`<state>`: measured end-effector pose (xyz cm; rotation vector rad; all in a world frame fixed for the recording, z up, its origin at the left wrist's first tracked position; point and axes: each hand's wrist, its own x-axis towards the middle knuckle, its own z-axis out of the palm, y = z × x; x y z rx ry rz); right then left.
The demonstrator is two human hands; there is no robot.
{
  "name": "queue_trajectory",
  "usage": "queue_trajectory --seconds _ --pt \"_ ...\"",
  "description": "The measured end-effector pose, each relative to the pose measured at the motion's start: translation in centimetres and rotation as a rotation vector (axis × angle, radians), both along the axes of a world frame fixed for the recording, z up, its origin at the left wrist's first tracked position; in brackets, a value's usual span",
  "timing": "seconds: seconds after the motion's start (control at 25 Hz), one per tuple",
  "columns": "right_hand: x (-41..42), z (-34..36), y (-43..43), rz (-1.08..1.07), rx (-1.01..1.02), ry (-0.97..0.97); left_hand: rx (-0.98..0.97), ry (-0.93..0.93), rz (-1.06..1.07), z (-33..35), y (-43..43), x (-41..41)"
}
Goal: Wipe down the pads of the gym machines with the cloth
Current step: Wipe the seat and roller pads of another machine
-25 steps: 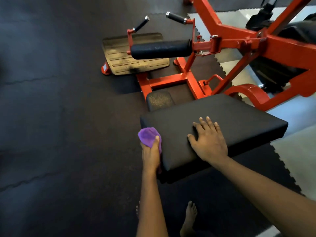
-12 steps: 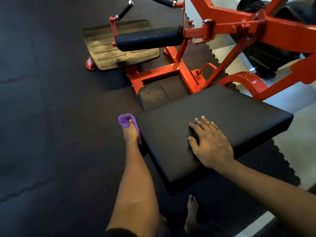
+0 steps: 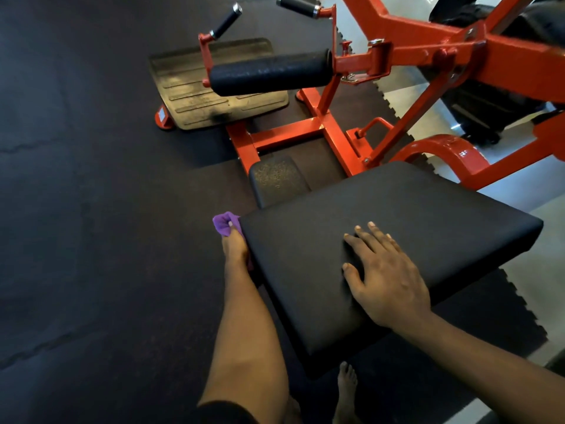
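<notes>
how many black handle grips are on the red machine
2 handle grips: one above the footplate, the other right of it at the picture's top edge. More may sit out of view.

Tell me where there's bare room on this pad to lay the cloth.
Bare: the far half of the seat pad, between the right hand and the red frame; also the strip between the hands. Crowded: its left edge, where the left hand holds the cloth.

Floor: dark rubber tiles (image 3: 91, 240) covered the gym, seams showing | Edge: black interlocking mat (image 3: 495, 319) met pale glossy floor (image 3: 545, 270) at right | Furniture: red machine frame (image 3: 287, 134) stood there, catching light
</notes>
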<state>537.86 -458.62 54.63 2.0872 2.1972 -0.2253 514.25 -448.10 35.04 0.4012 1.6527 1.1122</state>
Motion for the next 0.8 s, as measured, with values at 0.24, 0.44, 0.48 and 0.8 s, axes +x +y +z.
queue_trajectory --seconds 0.24,0.44,0.48,0.8 --pt "0.1 0.2 -0.1 0.002 0.042 0.014 0.045 0.088 0.02 6.3 -4.7 1.6" --pt "-0.2 0.0 -0.6 -0.06 0.198 0.116 0.266 0.56 -0.792 13.3 -9.5 2.7" --pt "-0.3 0.1 -0.8 -0.077 0.239 0.156 0.23 0.665 -0.982 14.5 -9.5 3.2" --pt "-0.2 0.2 -0.8 -0.067 0.302 0.169 -0.053 0.895 -1.247 13.6 0.4 7.1"
